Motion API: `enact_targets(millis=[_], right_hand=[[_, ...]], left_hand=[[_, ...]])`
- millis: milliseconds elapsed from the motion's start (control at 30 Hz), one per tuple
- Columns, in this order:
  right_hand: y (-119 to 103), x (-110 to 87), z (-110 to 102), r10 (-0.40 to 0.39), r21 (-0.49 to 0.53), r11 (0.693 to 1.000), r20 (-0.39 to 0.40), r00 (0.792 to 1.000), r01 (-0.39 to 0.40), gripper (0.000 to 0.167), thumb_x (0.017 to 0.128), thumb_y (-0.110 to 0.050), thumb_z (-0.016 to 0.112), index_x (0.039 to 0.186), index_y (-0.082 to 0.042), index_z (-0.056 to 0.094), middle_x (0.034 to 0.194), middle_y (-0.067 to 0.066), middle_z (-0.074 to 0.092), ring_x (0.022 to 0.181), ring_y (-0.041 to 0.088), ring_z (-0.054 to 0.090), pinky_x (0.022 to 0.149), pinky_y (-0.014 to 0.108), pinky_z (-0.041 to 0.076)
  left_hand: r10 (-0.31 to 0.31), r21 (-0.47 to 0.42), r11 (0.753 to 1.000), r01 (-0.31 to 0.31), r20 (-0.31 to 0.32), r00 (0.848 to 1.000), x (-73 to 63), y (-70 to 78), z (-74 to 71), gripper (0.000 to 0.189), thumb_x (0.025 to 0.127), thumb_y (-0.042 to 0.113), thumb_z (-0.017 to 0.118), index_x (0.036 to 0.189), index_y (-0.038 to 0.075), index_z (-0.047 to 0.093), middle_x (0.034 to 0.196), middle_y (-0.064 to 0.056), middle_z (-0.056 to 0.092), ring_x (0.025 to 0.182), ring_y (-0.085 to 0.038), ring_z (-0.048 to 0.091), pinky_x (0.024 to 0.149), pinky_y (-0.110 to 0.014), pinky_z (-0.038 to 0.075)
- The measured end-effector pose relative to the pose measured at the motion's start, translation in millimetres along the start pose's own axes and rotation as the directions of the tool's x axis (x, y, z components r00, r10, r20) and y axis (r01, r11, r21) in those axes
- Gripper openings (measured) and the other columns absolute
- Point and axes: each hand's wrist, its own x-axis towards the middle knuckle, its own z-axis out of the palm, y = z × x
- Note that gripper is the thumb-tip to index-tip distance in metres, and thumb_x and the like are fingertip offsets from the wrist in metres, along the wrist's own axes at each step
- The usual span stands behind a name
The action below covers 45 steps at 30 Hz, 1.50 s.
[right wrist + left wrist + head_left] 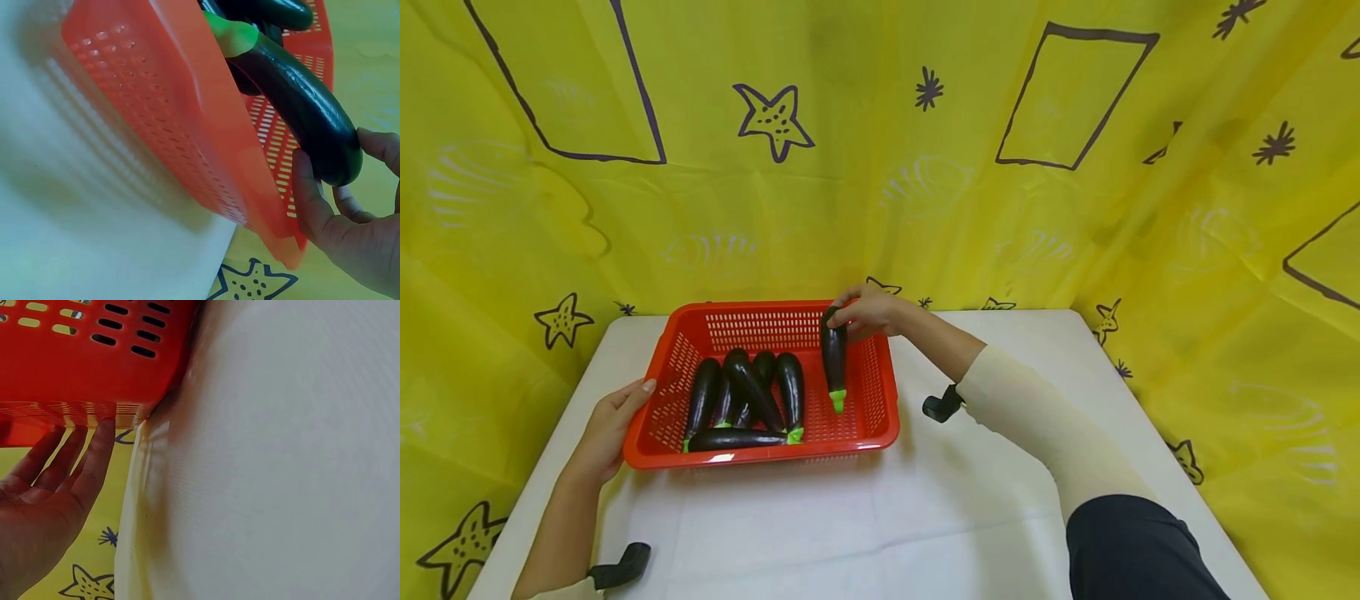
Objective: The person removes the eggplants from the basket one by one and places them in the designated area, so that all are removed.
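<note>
A red plastic basket (865,437) with slotted walls stands on the white table. Several dark eggplants with green stem ends, such as this eggplant (703,396), lie in its left and middle part. My left hand (608,433) holds the basket's left side, thumb at the rim; in the left wrist view its fingertips (103,434) touch the outer wall. My right hand (868,312) pinches the rounded end of another eggplant (835,358) over the basket's right part. That eggplant's green stem end points toward me, and the right wrist view shows thumb and fingers (306,187) around its thick end.
A yellow curtain (850,208) with drawn starfish and shells hangs behind and beside the white table (790,533). A black wrist device (942,405) sits at the right wrist, and another black device (621,567) at the left.
</note>
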Motion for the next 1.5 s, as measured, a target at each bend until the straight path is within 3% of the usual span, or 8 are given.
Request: enact_targets(millis=[200, 433, 600, 1000, 1200, 1367, 1433, 1500], right_hand=[[0, -9.0, -10, -0.013, 0.022, 1.0, -0.005, 1.0, 0.013, 0.041, 0.096, 0.0, 0.07, 0.131, 0.007, 0.051, 0.119, 0.024, 0.06, 0.087, 0.03, 0.073, 0.101, 0.055, 0.053], [-1, -15.7, -21, -0.032, 0.072, 0.997, 0.002, 0.999, 0.032, 0.04, 0.098, 0.002, 0.065, 0.133, 0.006, 0.047, 0.121, 0.024, 0.057, 0.089, 0.032, 0.071, 0.109, 0.062, 0.044], [-2, -21.4, -31, -0.04, 0.085, 0.996, -0.016, 0.999, 0.041, 0.04, 0.098, 0.002, 0.064, 0.134, 0.007, 0.048, 0.122, 0.024, 0.057, 0.091, 0.032, 0.071, 0.107, 0.06, 0.047], [-3, -36.0, -58, -0.063, 0.118, 0.991, -0.069, 0.996, 0.071, 0.051, 0.101, -0.003, 0.061, 0.147, 0.008, 0.042, 0.139, 0.026, 0.051, 0.114, 0.04, 0.062, 0.107, 0.054, 0.049], [-1, -43.1, -72, -0.064, 0.153, 0.985, -0.098, 0.993, 0.079, 0.048, 0.102, -0.002, 0.06, 0.145, 0.008, 0.042, 0.139, 0.024, 0.052, 0.121, 0.044, 0.06, 0.108, 0.053, 0.049], [5, -48.6, -85, -0.058, 0.17, 0.982, -0.121, 0.991, 0.078, 0.045, 0.104, -0.002, 0.057, 0.145, 0.008, 0.043, 0.14, 0.025, 0.049, 0.126, 0.046, 0.056, 0.109, 0.052, 0.048], [8, -50.0, -91, -0.058, 0.167, 0.983, -0.122, 0.991, 0.079, 0.044, 0.104, -0.002, 0.056, 0.145, 0.008, 0.043, 0.142, 0.025, 0.048, 0.128, 0.047, 0.055, 0.109, 0.052, 0.048], [11, -51.3, -95, -0.058, 0.165, 0.983, -0.123, 0.991, 0.078, 0.045, 0.105, -0.003, 0.055, 0.146, 0.008, 0.043, 0.143, 0.026, 0.048, 0.129, 0.047, 0.054, 0.11, 0.052, 0.047]], left_hand=[[0.033, -0.022, 0.999, -0.033, -0.009, 0.999, -0.7, -0.3, 2.1, 0.06, 0.114, 0.027, 0.046, 0.155, -0.015, 0.031, 0.106, 0.011, 0.075, 0.088, -0.013, 0.076, 0.071, -0.032, 0.064], [0.054, -0.057, 0.997, -0.055, -0.025, 0.998, -2.0, -0.3, 3.9, 0.028, 0.113, 0.027, 0.049, 0.137, 0.016, 0.06, 0.104, 0.01, 0.075, 0.087, -0.012, 0.076, 0.071, -0.031, 0.064], [0.061, -0.067, 0.996, -0.063, -0.025, 0.998, -1.9, -0.4, 4.2, 0.02, 0.113, 0.026, 0.05, 0.123, 0.029, 0.068, 0.104, 0.009, 0.075, 0.086, -0.012, 0.076, 0.07, -0.031, 0.064], [0.051, -0.047, 0.998, -0.052, -0.024, 0.998, -1.8, -0.1, 4.0, 0.044, 0.114, 0.027, 0.048, 0.149, 0.0, 0.048, 0.105, 0.009, 0.075, 0.086, -0.013, 0.077, 0.07, -0.033, 0.064], [0.034, -0.048, 0.998, -0.035, -0.022, 0.999, -1.6, -1.4, 2.4, 0.039, 0.114, 0.028, 0.048, 0.147, 0.009, 0.054, 0.105, 0.01, 0.075, 0.086, -0.014, 0.077, 0.07, -0.033, 0.064], [0.017, -0.021, 1.0, -0.017, -0.023, 1.0, -1.1, -0.4, 3.0, 0.064, 0.114, 0.03, 0.047, 0.157, -0.014, 0.028, 0.105, 0.012, 0.074, 0.086, -0.012, 0.076, 0.07, -0.032, 0.064], [0.017, -0.019, 1.0, -0.018, -0.025, 1.0, -1.3, -0.4, 3.2, 0.066, 0.114, 0.03, 0.047, 0.156, -0.016, 0.026, 0.104, 0.012, 0.074, 0.086, -0.012, 0.076, 0.07, -0.032, 0.064], [0.021, -0.027, 0.999, -0.022, -0.029, 0.999, -1.7, -0.7, 3.1, 0.06, 0.114, 0.029, 0.047, 0.156, -0.011, 0.034, 0.104, 0.012, 0.074, 0.086, -0.012, 0.076, 0.07, -0.032, 0.064]])
